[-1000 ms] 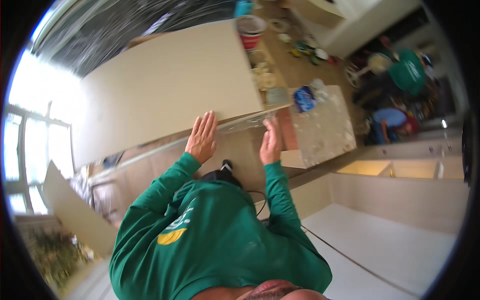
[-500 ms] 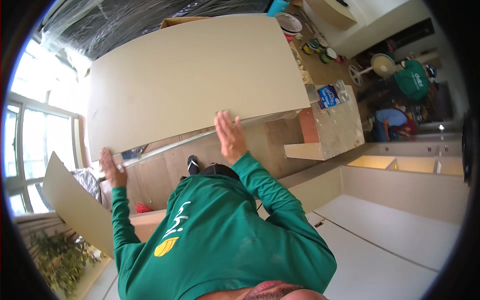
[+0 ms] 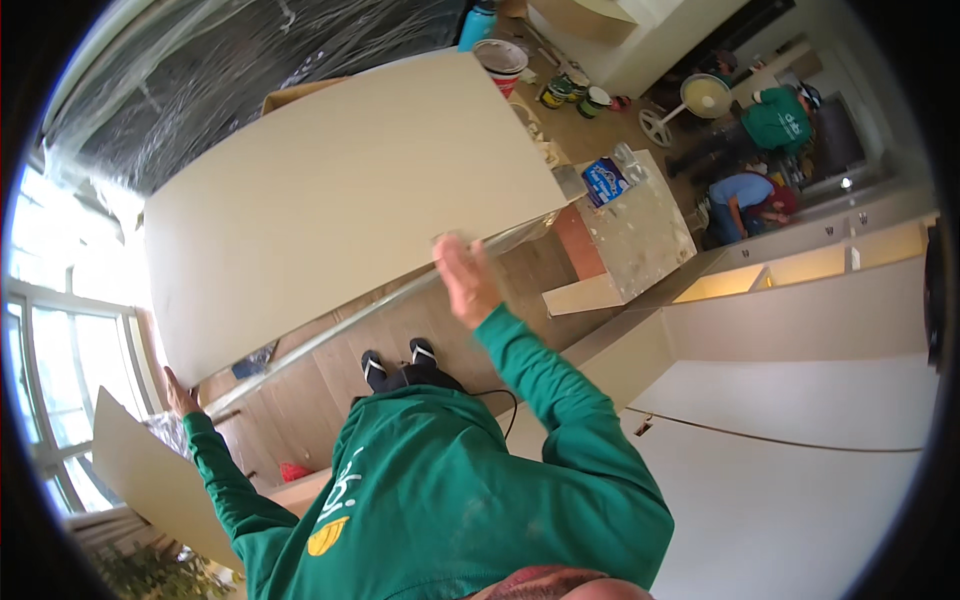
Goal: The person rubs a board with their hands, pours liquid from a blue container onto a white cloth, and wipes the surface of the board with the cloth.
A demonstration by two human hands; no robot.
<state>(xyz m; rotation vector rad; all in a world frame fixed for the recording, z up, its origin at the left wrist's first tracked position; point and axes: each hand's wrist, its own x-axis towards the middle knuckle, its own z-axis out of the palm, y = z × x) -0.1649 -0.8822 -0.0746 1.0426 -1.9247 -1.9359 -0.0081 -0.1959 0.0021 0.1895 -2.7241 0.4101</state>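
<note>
I hold a large cream-coloured flat panel in front of me, above a wooden floor. My left hand grips its lower left corner, arm stretched out in a green sleeve. My right hand presses flat with fingers up against the panel's near edge, toward its right end. My feet in black sandals show below the panel.
A second cream panel leans at lower left by the windows. A plastic-wrapped cabinet stands right of the panel. White cabinet tops fill the lower right. Buckets, a fan and two other people are at upper right.
My left hand slid from the middle of the panel's edge out to its left corner. The panel came up closer and now fills more of the view.
</note>
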